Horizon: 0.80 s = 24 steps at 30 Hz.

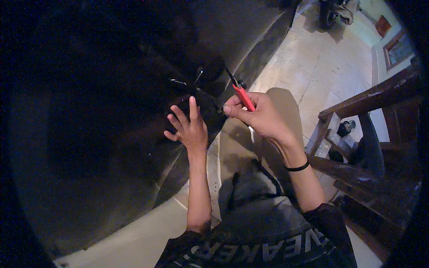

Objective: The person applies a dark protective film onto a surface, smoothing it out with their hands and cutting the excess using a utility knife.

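My right hand (pixel 263 117) holds a red utility knife (pixel 245 99), its dark blade pointing up and away to the left. Its thumb and forefinger pinch together at a small thing (pixel 222 108) that is too dim to name. Over the large dark surface (pixel 103 147), my left hand (pixel 190 127) is spread with its fingers apart and nothing in them. Just beyond its fingertips, thin shiny glints (pixel 178 82) show on the dark surface; their source is hard to make out.
At my right stands a worn wooden frame (pixel 357 100) with dark bars. Pale floor tiles (pixel 313 62) stretch beyond my knees. Near the far wall is a wheel (pixel 328 18), partly cut off by the picture's edge. A small framed opening (pixel 399 49) is in that wall.
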Each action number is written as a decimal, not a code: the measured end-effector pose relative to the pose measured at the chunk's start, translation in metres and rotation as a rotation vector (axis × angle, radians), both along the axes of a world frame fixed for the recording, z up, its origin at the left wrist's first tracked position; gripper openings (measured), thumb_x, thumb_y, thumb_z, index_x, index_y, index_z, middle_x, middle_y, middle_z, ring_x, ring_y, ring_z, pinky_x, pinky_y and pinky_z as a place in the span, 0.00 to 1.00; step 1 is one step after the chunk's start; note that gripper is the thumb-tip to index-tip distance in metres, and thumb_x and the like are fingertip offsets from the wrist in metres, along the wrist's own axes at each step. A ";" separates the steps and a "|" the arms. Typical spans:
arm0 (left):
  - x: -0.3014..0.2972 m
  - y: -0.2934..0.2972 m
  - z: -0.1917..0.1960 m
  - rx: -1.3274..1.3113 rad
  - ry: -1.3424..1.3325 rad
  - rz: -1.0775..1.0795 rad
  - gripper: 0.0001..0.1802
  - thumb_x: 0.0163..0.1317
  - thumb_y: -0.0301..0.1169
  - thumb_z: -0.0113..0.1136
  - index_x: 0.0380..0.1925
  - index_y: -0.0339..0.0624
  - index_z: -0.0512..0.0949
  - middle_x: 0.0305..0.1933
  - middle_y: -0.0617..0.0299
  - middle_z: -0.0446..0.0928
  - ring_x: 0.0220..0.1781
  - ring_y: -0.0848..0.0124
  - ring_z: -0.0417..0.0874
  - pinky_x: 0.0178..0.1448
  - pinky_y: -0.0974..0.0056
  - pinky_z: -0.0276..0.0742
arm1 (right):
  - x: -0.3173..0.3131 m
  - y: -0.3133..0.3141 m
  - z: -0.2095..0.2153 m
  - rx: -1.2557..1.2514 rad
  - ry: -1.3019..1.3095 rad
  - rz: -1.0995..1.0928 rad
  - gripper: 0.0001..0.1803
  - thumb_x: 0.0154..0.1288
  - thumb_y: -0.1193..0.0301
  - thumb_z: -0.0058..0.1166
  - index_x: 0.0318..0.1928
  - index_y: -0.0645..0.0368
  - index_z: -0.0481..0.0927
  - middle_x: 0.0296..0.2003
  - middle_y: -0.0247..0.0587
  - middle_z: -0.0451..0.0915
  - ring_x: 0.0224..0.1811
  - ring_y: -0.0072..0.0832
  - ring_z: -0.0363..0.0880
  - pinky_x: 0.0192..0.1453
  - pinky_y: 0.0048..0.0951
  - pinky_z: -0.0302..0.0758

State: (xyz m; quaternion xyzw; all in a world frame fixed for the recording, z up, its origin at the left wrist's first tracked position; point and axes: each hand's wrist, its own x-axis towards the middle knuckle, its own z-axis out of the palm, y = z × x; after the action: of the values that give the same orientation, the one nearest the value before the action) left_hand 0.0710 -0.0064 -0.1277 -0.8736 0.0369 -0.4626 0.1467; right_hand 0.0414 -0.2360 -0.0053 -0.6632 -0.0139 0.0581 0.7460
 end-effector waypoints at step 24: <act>-0.009 0.002 -0.011 0.004 -0.065 -0.108 0.42 0.70 0.42 0.53 0.83 0.74 0.53 0.90 0.48 0.40 0.90 0.51 0.24 0.84 0.35 0.11 | 0.036 -0.024 -0.049 -0.466 -0.019 0.043 0.15 0.77 0.61 0.63 0.47 0.64 0.84 0.38 0.35 0.84 0.42 0.23 0.79 0.53 0.28 0.75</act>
State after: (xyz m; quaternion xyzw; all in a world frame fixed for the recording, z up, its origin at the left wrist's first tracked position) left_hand 0.0616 -0.0045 -0.1386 -0.8546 0.0802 -0.4978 0.1242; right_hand 0.0772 -0.2597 -0.0539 -0.8177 -0.0215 0.0694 0.5710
